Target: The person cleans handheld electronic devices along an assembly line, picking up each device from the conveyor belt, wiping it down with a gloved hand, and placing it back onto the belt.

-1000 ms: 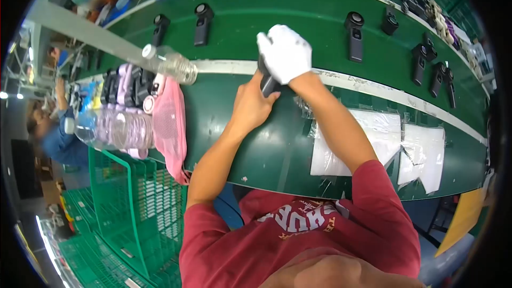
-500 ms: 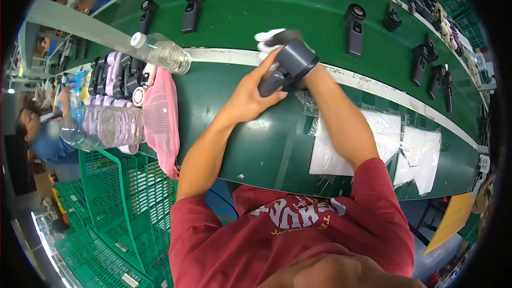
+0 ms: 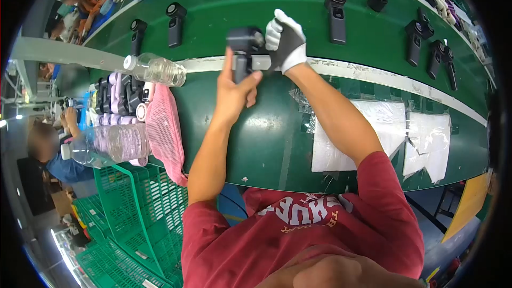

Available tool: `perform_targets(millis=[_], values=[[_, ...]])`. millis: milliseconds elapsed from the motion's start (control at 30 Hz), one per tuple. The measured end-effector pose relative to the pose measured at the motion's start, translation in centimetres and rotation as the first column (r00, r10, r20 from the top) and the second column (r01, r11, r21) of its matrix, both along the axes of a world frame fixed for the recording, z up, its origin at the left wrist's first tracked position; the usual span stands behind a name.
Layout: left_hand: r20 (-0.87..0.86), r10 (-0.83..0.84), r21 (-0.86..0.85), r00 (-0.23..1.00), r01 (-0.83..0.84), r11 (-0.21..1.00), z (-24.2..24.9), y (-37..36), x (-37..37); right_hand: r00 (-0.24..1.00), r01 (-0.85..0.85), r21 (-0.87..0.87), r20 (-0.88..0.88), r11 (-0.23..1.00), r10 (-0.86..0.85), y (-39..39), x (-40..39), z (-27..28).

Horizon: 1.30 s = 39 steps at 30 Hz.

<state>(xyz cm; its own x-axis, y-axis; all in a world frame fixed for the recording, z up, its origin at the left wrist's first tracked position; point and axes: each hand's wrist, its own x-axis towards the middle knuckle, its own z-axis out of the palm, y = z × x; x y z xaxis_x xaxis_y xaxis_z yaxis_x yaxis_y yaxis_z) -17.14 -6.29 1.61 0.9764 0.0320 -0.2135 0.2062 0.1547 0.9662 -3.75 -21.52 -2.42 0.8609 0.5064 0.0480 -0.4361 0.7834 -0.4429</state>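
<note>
A dark grey handheld fan (image 3: 241, 66), blurred by motion, stands roughly upright in my left hand (image 3: 234, 95), its round head at the top. My left fingers and thumb close about its handle. Just to its right is my right hand (image 3: 289, 42), in a white and grey glove. The gloved fingers are curled, with the thumb side apart from them, and I see nothing held there. Further handheld fans lie on the green belt beyond, one (image 3: 175, 24) to the left and another (image 3: 336, 17) to the right.
A clear plastic bottle (image 3: 160, 70) lies by the pale rail (image 3: 362, 74). Left are a pink mesh bag (image 3: 164, 128), a larger bottle (image 3: 114, 143) and rows of lilac and dark fans. White foam sheets (image 3: 384, 122) lie right. Green crates (image 3: 154, 197) stand below; a co-worker (image 3: 66, 165) sits left.
My left hand has moved left with the fan, turning it more upright. My right hand has come away from the fan. The fans on the belt appear further left.
</note>
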Motion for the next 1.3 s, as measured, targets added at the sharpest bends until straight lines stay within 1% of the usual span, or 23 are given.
perform_targets(millis=[33,67,100,200,300,433,533,567,600,633,667,733,767,800,867,900,967,1033,1067,1133,1200,1233,1300], values=[[-0.042,-0.095,0.199,0.995,0.101,0.975,-0.1,-0.5,-0.2,0.783,0.587,-0.322,0.459,0.743,-0.42,0.9,-0.7,-0.4],[-0.055,-0.137,0.2,0.989,0.145,0.969,-0.4,-1.7,-0.9,0.28,0.96,-0.243,0.875,0.142,-0.395,1.9,-2.0,0.7],[-0.034,-0.148,0.192,0.988,0.152,0.969,-0.4,-2.1,-1.0,0.574,0.819,-0.418,0.605,0.393,-0.552,1.9,-2.5,1.4],[-0.059,-0.176,0.152,0.983,0.183,0.971,-0.4,-2.0,-1.1,0.802,0.588,-0.46,0.22,0.666,-0.556,1.3,-1.9,1.3],[-0.077,-0.224,0.092,0.972,0.23,0.969,-0.2,-1.4,-1.2,0.768,0.633,-0.437,0.25,0.639,-0.59,1.1,-0.9,0.7],[-0.059,-0.253,0.089,0.966,0.258,0.962,0.3,-1.6,-1.9,0.556,0.807,-0.541,0.562,0.237,-0.612,-0.9,0.1,1.2],[0.025,-0.334,0.06,0.942,0.332,0.941,-0.4,-0.9,-1.5,0.59,0.767,-0.522,0.346,0.372,-0.73,-1.3,2.3,-1.0],[0.112,-0.294,0.159,0.949,0.275,0.948,-0.8,-0.9,-1.3,0.704,0.627,-0.438,-0.037,0.645,-0.709,-1.2,2.9,-0.7],[0.206,-0.259,0.251,0.944,0.205,0.946,-1.4,-0.9,-0.9,0.856,0.329,-0.267,-0.32,0.906,-0.405,-2.4,1.9,0.5],[0.299,-0.227,0.333,0.927,0.122,0.935,-1.8,-0.9,-0.6,0.944,0.121,0.092,-0.317,0.988,-0.087,-2.7,2.2,-0.7],[0.389,-0.198,0.403,0.9,0.027,0.915,-1.9,-0.8,-0.5,0.953,-0.127,0.424,-0.198,0.897,0.229,-2.6,2.4,-2.5],[0.397,-0.142,0.52,0.907,-0.095,0.849,-0.9,-1.6,-0.5,0.976,-0.184,0.178,-0.085,0.967,0.201,-0.6,1.2,-3.1],[0.455,-0.152,0.616,0.878,-0.186,0.765,-1.9,-1.7,-0.1,0.922,-0.324,0.312,-0.106,0.893,0.372,0.1,0.4,-3.5],[0.503,-0.162,0.698,0.849,-0.288,0.656,-2.5,-1.8,-0.3,0.94,-0.252,0.284,-0.155,0.925,0.304,1.1,-0.9,-3.7],[0.583,-0.099,0.602,0.807,-0.347,0.72,-2.5,-3.0,-0.8,0.952,-0.15,0.222,-0.231,0.964,0.201,4.4,-4.7,-3.3],[0.583,-0.096,0.599,0.807,-0.347,0.722,-2.3,-2.9,-0.9,0.878,0.111,0.725,-0.391,0.68,0.274,7.3,-9.6,-0.6],[0.586,-0.063,0.544,0.808,-0.335,0.769,-1.3,-2.3,-0.7,0.795,0.343,0.82,-0.513,0.458,0.323,10.8,-13.2,2.2],[0.602,-0.04,0.494,0.797,-0.333,0.803,-0.2,-1.6,-0.8,0.901,0.151,0.456,-0.429,0.877,0.068,9.8,-11.5,-0.4],[0.631,-0.001,0.432,0.776,-0.35,0.831,-0.2,-1.1,-0.5,0.951,0.105,0.188,-0.307,0.976,-0.043,8.7,-10.0,-2.1],[0.682,0.067,0.3,0.729,-0.362,0.882,-0.7,-0.2,0.6,0.987,0.157,-0.369,0.033,0.916,-0.156,7.9,-7.6,-5.2],[0.65,0.168,0.063,0.741,-0.273,0.96,0.9,0.3,0.3,0.985,0.093,-0.26,-0.116,0.961,-0.126,9.0,-7.1,-7.2],[0.624,0.169,-0.042,0.763,-0.184,0.982,1.4,1.1,0.0,0.984,0.013,-0.395,-0.156,0.919,-0.08,8.4,-6.9,-7.3],[0.475,0.079,-0.198,0.876,0.019,0.98,2.8,2.9,-1.0,0.966,-0.006,-0.387,-0.24,0.922,-0.095,7.3,-8.0,-0.1]])
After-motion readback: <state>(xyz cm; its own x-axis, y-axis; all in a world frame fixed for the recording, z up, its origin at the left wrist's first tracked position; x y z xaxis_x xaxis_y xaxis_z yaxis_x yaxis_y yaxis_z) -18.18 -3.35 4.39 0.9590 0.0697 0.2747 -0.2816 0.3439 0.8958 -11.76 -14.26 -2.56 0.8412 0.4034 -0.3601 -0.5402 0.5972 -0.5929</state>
